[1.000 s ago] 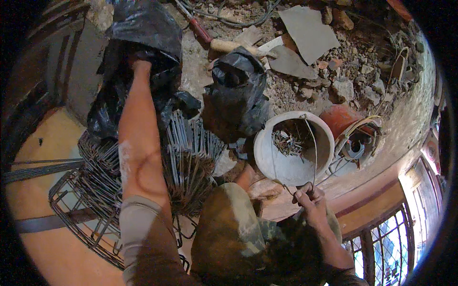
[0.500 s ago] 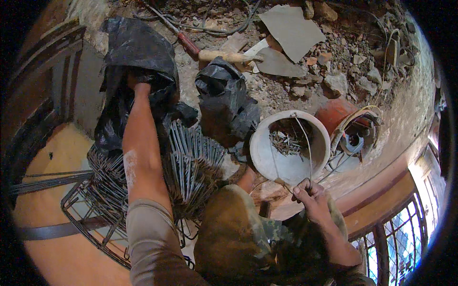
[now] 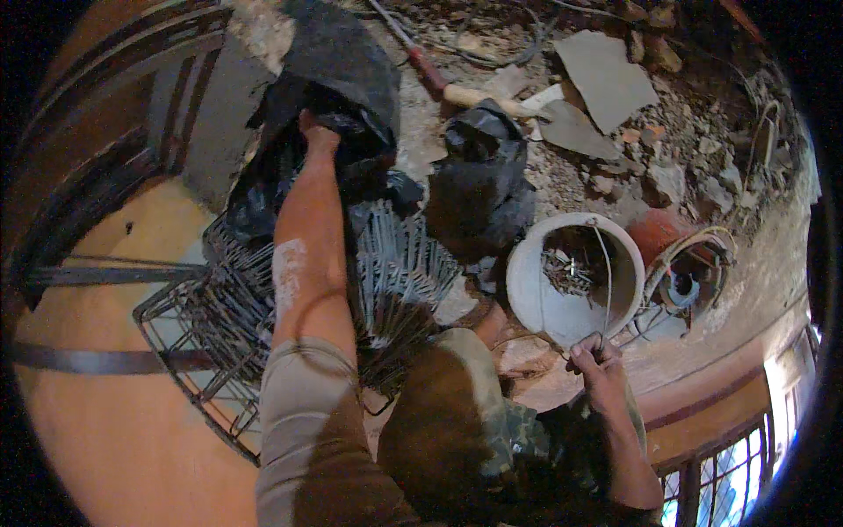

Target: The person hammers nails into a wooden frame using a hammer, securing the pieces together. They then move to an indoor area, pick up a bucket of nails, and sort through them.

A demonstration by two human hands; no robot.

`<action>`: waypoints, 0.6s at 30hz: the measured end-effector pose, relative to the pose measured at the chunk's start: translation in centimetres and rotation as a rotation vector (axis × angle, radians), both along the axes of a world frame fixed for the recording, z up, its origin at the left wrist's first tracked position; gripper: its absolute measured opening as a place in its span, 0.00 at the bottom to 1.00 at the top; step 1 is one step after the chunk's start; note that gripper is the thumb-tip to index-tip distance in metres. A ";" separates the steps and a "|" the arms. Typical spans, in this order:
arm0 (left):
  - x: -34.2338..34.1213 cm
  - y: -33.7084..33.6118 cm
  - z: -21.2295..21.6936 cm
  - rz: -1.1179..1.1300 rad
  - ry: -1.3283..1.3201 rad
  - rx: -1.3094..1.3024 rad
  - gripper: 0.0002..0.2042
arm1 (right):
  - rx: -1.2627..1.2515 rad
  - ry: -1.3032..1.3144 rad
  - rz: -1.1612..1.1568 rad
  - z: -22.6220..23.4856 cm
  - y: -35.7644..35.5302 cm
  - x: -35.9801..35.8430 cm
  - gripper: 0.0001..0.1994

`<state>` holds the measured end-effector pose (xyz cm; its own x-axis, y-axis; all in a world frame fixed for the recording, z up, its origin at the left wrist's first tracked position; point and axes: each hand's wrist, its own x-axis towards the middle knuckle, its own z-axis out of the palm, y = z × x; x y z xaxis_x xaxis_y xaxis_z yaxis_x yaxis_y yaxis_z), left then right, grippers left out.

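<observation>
My left arm stretches forward to a black plastic bag [image 3: 351, 66]. My left hand [image 3: 320, 136] is at its mouth, with the fingers hidden in the folds. Under that forearm lie bundles of bent steel rebar stirrups [image 3: 391, 263]. My right hand [image 3: 599, 362] is closed in a pinch on the thin wire handle [image 3: 608, 294] of a white bucket [image 3: 525, 285]. The bucket leans with its mouth toward me and holds small, thin metal pieces [image 3: 569, 272], perhaps nails. A second black plastic bag [image 3: 479, 189] stands between the stirrups and the bucket.
Beside the white bucket lies a reddish bucket [image 3: 660, 237] with hose or cable around it. Farther off are rubble [image 3: 667, 180], flat grey sheets [image 3: 606, 79] and a long tool with a wooden handle [image 3: 487, 98]. A rebar frame [image 3: 193, 369] sits at the left.
The whole view has shifted, so things appear farther right. More of my left hand shows at the bag's mouth. My right hand stays pinched by the bucket.
</observation>
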<state>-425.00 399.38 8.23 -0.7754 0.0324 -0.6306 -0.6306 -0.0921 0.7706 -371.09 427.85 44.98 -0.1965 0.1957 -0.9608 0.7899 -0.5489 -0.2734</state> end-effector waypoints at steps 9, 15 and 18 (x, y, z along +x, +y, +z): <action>-0.7 -0.6 9.1 -0.851 0.516 -0.803 0.26 | 0.037 0.059 -0.061 -0.6 -0.7 0.9 0.12; -0.8 1.8 16.1 -1.209 0.769 -0.976 0.31 | 0.010 0.102 -0.066 -1.0 -0.9 1.3 0.13; 0.5 2.2 18.3 -1.264 0.612 -1.426 0.26 | 0.022 0.109 -0.020 -0.4 -0.7 0.4 0.14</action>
<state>-424.54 401.61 26.49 -0.8031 0.4399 -0.4020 0.4909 0.8708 -0.0278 -370.66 427.15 44.61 -0.2957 0.2212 -0.9293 0.7438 -0.5572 -0.3693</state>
